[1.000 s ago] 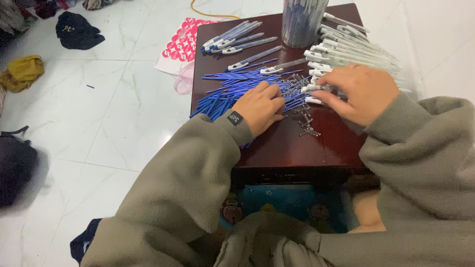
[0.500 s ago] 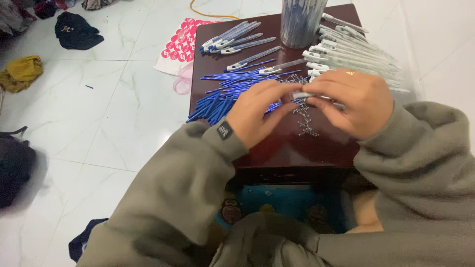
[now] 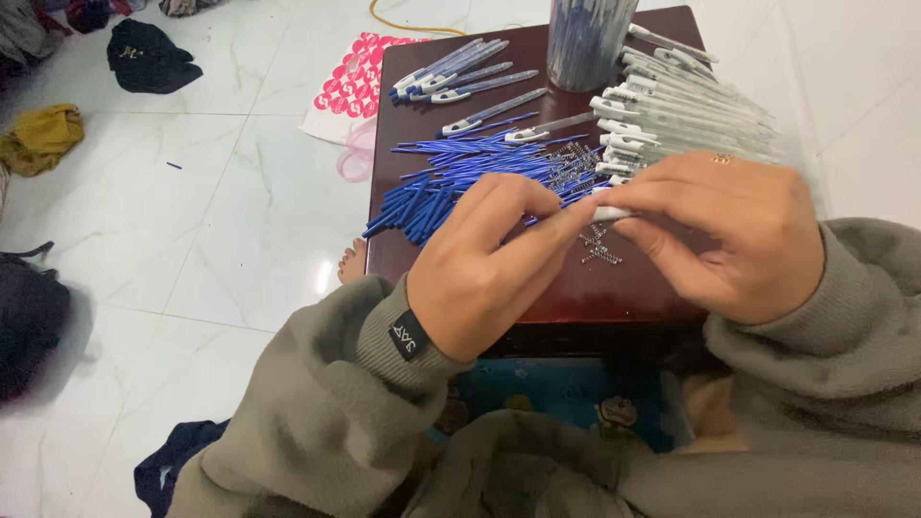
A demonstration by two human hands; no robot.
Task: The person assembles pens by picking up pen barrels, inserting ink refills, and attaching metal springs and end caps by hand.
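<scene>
Left hand (image 3: 489, 269) and right hand (image 3: 729, 235) met over the front of the table (image 3: 614, 297), both pinching one white pen barrel (image 3: 612, 214) between fingertips; left thumb and forefinger clamped its left end, right fingers wrapped the rest, so most of the barrel was hidden. It sat just above the tabletop, not resting on it. Directly under it lay a small cluster of springs (image 3: 600, 247), too tangled to count. Behind the left hand spread a heap of blue refills (image 3: 451, 182), dozens, uncountable, with more springs (image 3: 576, 158) mixed in at its right end. Behind the right hand lay a stack of white barrels (image 3: 691, 115), roughly a dozen or more, exact count unclear. Farther back, two single pens (image 3: 494, 112) lay apart, then a bunch of about four pens (image 3: 446, 75) at the far left corner. One clear cup (image 3: 587, 34) of refills stood at the far edge. Off the table: one red-dotted bag (image 3: 350, 82), one yellow cloth (image 3: 38, 139), one dark cloth (image 3: 144, 58) on the floor (image 3: 192, 240).
</scene>
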